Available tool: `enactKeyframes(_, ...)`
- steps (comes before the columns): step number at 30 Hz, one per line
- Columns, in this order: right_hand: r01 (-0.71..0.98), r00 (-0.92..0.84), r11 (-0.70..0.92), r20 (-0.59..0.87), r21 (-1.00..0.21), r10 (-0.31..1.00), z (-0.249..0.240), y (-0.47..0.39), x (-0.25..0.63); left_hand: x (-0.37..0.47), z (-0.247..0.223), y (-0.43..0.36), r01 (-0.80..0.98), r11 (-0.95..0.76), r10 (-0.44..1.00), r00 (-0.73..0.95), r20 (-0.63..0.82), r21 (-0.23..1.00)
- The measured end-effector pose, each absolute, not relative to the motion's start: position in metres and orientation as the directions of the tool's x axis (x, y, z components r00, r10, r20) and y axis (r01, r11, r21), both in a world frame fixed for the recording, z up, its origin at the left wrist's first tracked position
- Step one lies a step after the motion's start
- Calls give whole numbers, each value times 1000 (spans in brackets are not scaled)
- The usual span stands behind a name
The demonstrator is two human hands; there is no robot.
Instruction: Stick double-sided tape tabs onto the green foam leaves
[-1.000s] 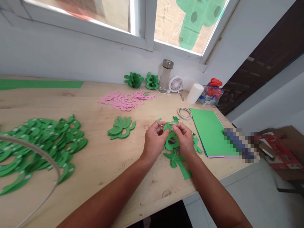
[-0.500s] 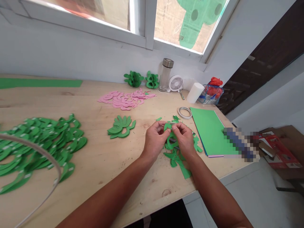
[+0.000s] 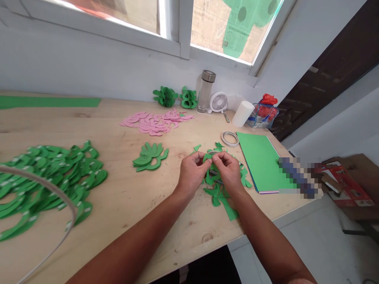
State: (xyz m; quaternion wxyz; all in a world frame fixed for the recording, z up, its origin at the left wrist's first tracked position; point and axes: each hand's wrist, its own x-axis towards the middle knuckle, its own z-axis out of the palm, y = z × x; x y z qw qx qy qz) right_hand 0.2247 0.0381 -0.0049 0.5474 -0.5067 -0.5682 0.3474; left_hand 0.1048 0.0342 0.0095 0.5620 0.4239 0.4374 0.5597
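My left hand [image 3: 192, 171] pinches a small green paper piece [image 3: 208, 157] between thumb and fingers. My right hand [image 3: 227, 170] is closed on the right side of the same piece, its fingertips almost touching the left ones. Under and around both hands lie green paper scraps [image 3: 218, 194], with a dark object partly visible among them. Left of my hands rests a small stack of green petal-shaped cutouts [image 3: 151, 156]. A roll of tape [image 3: 230, 139] lies just beyond my right hand.
Green cutouts with white patches [image 3: 59, 173] are heaped at left, pink cutouts [image 3: 156, 122] farther back. Green sheets [image 3: 263, 161] lie at right. A bottle [image 3: 205, 92], fan [image 3: 218, 101] and white roll [image 3: 243, 113] stand by the wall. A pale curved strip [image 3: 66, 199] crosses the left foreground.
The held green piece has tilted and turned slightly between my fingers. Both hands stay in nearly the same place, and the view has shifted a little.
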Motion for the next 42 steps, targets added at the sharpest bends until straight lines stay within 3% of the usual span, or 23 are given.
enactKeyframes(5,192,118,214,239,-958,964,-1,37,223,103,7,38,-240,54,998,2,-55,969)
enactKeyframes(10,189,154,180,210,-965,965,3,38,228,95,3,46,-307,201,978,11,-207,930)
enactKeyframes(13,268,153,133,178,-954,972,4,40,237,85,1,55,-405,296,955,91,-284,865)
enactKeyframes(18,532,35,181,236,-827,971,2,42,247,64,0,69,-434,413,906,289,-311,800)
enactKeyframes(22,663,-106,267,265,-699,958,1,39,243,50,-2,76,-422,428,893,330,-305,799)
enactKeyframes(32,809,-294,388,267,-442,918,-9,38,234,39,-9,84,-465,434,894,331,-303,771)
enactKeyframes(42,835,-327,404,254,-373,910,-15,39,230,39,-11,84,-489,420,903,313,-295,764)
